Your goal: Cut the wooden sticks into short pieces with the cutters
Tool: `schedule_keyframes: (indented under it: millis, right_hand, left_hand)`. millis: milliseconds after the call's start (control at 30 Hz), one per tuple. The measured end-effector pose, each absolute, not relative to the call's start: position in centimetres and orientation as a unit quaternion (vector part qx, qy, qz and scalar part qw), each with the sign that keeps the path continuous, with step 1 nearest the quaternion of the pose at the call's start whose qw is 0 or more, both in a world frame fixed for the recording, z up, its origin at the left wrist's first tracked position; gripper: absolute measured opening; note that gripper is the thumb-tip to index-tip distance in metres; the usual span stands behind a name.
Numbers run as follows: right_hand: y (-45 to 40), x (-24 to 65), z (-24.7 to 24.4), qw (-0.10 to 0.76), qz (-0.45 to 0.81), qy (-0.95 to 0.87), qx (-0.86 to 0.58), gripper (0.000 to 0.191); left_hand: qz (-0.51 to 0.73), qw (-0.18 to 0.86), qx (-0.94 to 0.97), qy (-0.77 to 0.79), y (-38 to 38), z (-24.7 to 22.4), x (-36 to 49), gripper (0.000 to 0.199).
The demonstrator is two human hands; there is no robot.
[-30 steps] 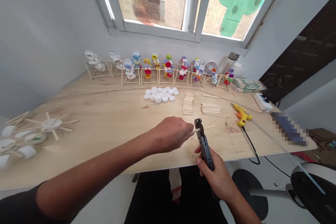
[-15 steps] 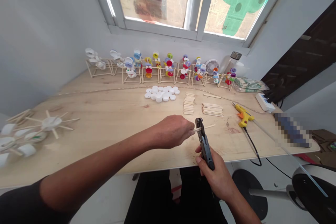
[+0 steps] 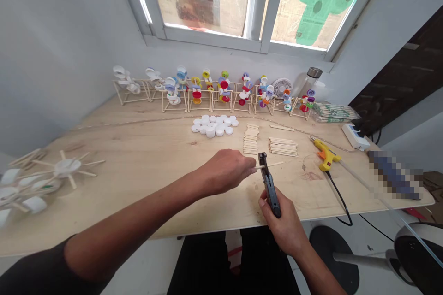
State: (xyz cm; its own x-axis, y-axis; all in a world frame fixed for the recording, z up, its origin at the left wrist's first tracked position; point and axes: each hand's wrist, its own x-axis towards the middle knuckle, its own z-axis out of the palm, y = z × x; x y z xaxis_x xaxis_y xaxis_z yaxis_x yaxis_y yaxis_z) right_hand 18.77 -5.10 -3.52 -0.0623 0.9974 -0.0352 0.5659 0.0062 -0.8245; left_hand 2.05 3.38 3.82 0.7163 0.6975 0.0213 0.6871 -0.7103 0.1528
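Observation:
My left hand (image 3: 231, 169) pinches a thin wooden stick (image 3: 276, 164) near the table's front edge. The stick passes between the jaws of dark metal pliers (image 3: 270, 189), its free end pointing right. My right hand (image 3: 285, 221) is wrapped around the handles of the pliers, which stand tilted with their jaws up and away from me. Just beyond the jaws lie a stack of short sticks (image 3: 251, 139) and a second bundle of sticks (image 3: 283, 146). A pile of white bottle caps (image 3: 215, 125) sits farther back.
Stick frames with colored caps (image 3: 223, 94) line the back wall. A yellow glue gun (image 3: 327, 156) lies to the right, near a power strip (image 3: 355, 137) and a bagged stick bundle (image 3: 334, 113). Wheel-shaped stick-and-cap pieces (image 3: 67, 167) rest at the left.
The pliers have closed up more around the stick, and my right hand's grip has tightened. The view has shifted slightly; the other things on the table stay in place.

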Motion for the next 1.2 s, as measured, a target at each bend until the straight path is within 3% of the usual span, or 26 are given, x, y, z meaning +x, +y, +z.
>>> schedule_keyframes:
  millis: [300,900,1033,1200]
  right_hand:
    - [-4.3,18.7,-4.3,0.312,0.357,-0.634,-0.611,0.016]
    - [-3.8,18.4,-4.7,0.305,0.359,-0.612,-0.635,0.011]
    - [-3.9,18.7,-4.9,0.325,0.38,-0.601,-0.624,0.012]
    - [-4.0,18.9,-5.2,0.342,0.412,-0.579,-0.615,0.016]
  left_hand:
    - [0.159,0.024,0.916,0.368,2.9,0.8,2.1,0.019]
    - [0.258,-0.025,0.891,0.373,3.3,-2.1,2.9,0.022]
    - [0.322,0.092,0.838,0.43,2.6,-1.7,2.4,0.022]
    - [0.406,0.439,0.646,0.475,1.9,-1.5,1.6,0.024]
